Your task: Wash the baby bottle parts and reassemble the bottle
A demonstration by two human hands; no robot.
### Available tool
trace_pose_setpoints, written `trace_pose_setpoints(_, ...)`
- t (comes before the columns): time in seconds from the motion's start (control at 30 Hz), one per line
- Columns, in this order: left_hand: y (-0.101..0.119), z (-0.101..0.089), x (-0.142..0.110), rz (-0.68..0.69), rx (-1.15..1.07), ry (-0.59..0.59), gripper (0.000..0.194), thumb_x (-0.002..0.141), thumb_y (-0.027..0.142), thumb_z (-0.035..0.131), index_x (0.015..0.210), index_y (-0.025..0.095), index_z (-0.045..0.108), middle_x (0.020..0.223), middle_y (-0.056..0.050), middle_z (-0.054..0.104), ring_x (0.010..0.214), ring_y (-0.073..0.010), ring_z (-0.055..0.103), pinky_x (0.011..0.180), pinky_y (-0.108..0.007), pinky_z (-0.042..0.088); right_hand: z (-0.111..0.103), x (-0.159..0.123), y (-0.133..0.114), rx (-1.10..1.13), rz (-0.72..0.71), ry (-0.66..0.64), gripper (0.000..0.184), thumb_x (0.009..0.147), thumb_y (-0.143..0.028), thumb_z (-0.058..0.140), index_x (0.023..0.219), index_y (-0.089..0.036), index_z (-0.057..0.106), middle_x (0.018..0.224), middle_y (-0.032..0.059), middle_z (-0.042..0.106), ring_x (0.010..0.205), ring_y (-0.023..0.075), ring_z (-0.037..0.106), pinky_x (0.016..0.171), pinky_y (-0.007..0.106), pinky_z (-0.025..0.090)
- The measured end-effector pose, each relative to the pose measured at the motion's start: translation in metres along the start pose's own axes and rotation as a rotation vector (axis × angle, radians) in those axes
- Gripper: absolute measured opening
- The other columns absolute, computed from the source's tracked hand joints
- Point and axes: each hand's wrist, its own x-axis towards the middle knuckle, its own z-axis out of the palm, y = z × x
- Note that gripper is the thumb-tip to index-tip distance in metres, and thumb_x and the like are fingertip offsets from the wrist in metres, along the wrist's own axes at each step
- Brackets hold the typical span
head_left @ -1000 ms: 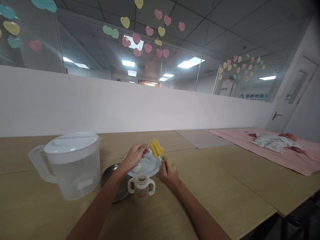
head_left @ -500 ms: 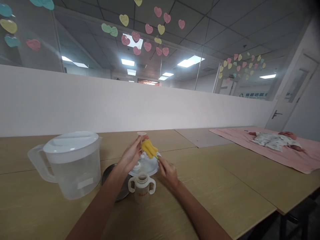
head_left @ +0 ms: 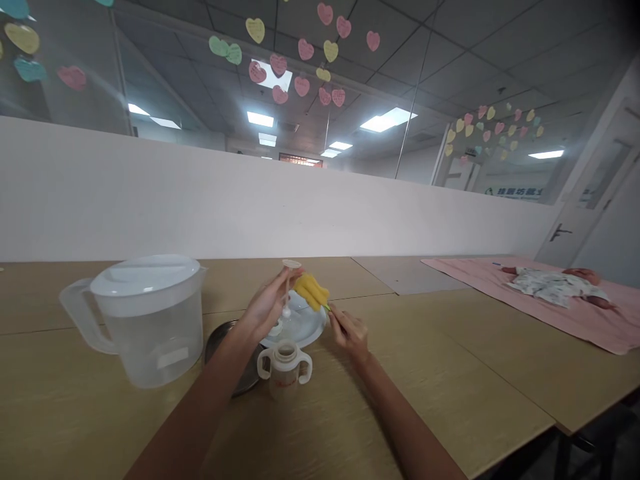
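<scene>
My left hand (head_left: 266, 305) is closed on a clear straw piece (head_left: 287, 293), upright, with a flat disc at its top and a small weighted ball at its lower end. A yellow sponge brush (head_left: 313, 292) with a green handle is gripped in my right hand (head_left: 351, 333), its sponge head just right of the straw. Below both hands lies a white bowl (head_left: 311, 327), with a small white part inside, partly hidden. Nearer me stands an uncapped two-handled baby bottle (head_left: 285, 373). My left forearm covers part of a round metal tray (head_left: 220, 337).
A lidded plastic pitcher (head_left: 155, 327) stands at the left of the wooden table (head_left: 440, 380). On the right, a baby doll (head_left: 540, 283) in a patterned outfit lies on a pink cloth (head_left: 465, 270). A low white wall (head_left: 300, 213) runs behind the table.
My left hand has turned, bringing the straw upright into view. The sponge brush moved left to the straw, then slightly back right. The bottle has stayed in place while the view shifted slightly.
</scene>
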Motion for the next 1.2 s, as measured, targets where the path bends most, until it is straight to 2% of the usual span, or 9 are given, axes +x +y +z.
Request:
trace_pose_setpoints(0.1, -0.003, 0.005, -0.003, -0.017, -0.006, -0.057, 0.033, 0.076, 0.042, 0.056, 0.094, 0.016, 0.065, 0.119, -0.009, 0.056, 0.116, -0.0230, 0.045, 0.096, -0.033, 0.032, -0.001, 0.002, -0.007, 0.013, -0.041, -0.049, 0.027, 0.085, -0.015, 0.047, 0.109, -0.012, 0.060, 0.057, 0.0017, 0.061, 0.046, 0.0064, 0.049, 0.050, 0.019, 0.039)
trace_pose_setpoints(0.37, 0.016, -0.005, -0.005, 0.080, 0.072, -0.023, 0.032, 0.077, 0.044, 0.054, 0.094, 0.019, 0.065, 0.124, -0.006, 0.053, 0.124, -0.0215, 0.036, 0.104, -0.037, 0.020, 0.001, -0.007, -0.006, 0.050, -0.257, -0.239, 0.026, 0.084, -0.017, 0.046, 0.105, -0.011, 0.061, 0.057, 0.0016, 0.060, 0.050, 0.0080, 0.053, 0.050, 0.020, 0.040)
trace_pose_setpoints(0.43, 0.018, -0.007, -0.006, 0.121, 0.109, -0.014, 0.034, 0.077, 0.046, 0.054, 0.094, 0.019, 0.065, 0.124, -0.006, 0.053, 0.124, -0.0216, 0.036, 0.104, -0.038, 0.020, 0.002, -0.008, -0.006, 0.063, -0.239, -0.235, 0.025, 0.084, -0.017, 0.048, 0.104, -0.011, 0.061, 0.057, 0.0016, 0.060, 0.050, 0.0084, 0.053, 0.050, 0.021, 0.040)
trace_pose_setpoints(0.5, 0.018, -0.006, -0.007, 0.153, 0.169, -0.010, 0.036, 0.076, 0.047, 0.053, 0.094, 0.018, 0.065, 0.123, -0.008, 0.054, 0.123, -0.0217, 0.038, 0.103, -0.037, 0.022, 0.002, -0.007, -0.007, 0.060, -0.155, -0.185, 0.025, 0.084, -0.016, 0.048, 0.104, -0.011, 0.061, 0.058, 0.0017, 0.061, 0.050, 0.0084, 0.053, 0.050, 0.021, 0.039)
trace_pose_setpoints(0.63, 0.017, -0.006, -0.009, 0.185, 0.321, -0.007, 0.038, 0.077, 0.047, 0.052, 0.098, 0.018, 0.065, 0.119, -0.009, 0.058, 0.118, -0.0215, 0.044, 0.096, -0.034, 0.032, 0.000, -0.004, -0.007, 0.063, -0.066, -0.092, 0.025, 0.084, -0.013, 0.047, 0.106, -0.011, 0.059, 0.064, 0.0032, 0.063, 0.050, 0.0072, 0.052, 0.050, 0.021, 0.038)
trace_pose_setpoints(0.77, 0.024, -0.016, -0.010, 0.224, 0.711, 0.032, 0.038, 0.073, 0.047, 0.054, 0.090, 0.015, 0.068, 0.092, -0.009, 0.069, 0.091, -0.0212, 0.060, 0.076, -0.028, 0.043, -0.001, -0.003, -0.008, 0.063, -0.094, -0.111, 0.023, 0.084, -0.014, 0.047, 0.104, -0.011, 0.059, 0.058, 0.0010, 0.061, 0.047, 0.0071, 0.050, 0.049, 0.021, 0.037)
trace_pose_setpoints(0.9, 0.038, -0.036, -0.012, 0.280, 1.286, 0.173, 0.029, 0.072, 0.041, 0.053, 0.077, 0.018, 0.070, 0.060, -0.003, 0.066, 0.059, -0.0168, 0.059, 0.060, -0.026, 0.039, -0.001, -0.004, -0.008, 0.075, -0.055, -0.133, 0.020, 0.084, -0.015, 0.047, 0.099, -0.010, 0.060, 0.055, -0.0001, 0.059, 0.046, 0.0072, 0.050, 0.048, 0.021, 0.037)
trace_pose_setpoints(1.03, 0.047, -0.052, -0.014, 0.103, 1.579, 0.243, 0.023, 0.068, 0.032, 0.055, 0.053, 0.017, 0.064, 0.044, -0.003, 0.057, 0.050, -0.0164, 0.053, 0.054, -0.026, 0.035, -0.001, -0.005, -0.006, 0.059, -0.003, -0.155, 0.020, 0.085, -0.017, 0.045, 0.097, -0.012, 0.061, 0.059, 0.0008, 0.061, 0.046, 0.0065, 0.050, 0.049, 0.020, 0.038)
trace_pose_setpoints(1.2, 0.045, -0.070, -0.016, -0.085, 1.586, 0.249, 0.021, 0.056, 0.019, 0.059, 0.036, 0.017, 0.052, 0.033, -0.003, 0.048, 0.049, -0.0181, 0.054, 0.057, -0.028, 0.038, -0.001, -0.005, -0.006, 0.067, 0.013, -0.179, 0.021, 0.086, -0.018, 0.044, 0.097, -0.012, 0.061, 0.062, 0.0019, 0.063, 0.048, 0.0067, 0.052, 0.050, 0.020, 0.039)
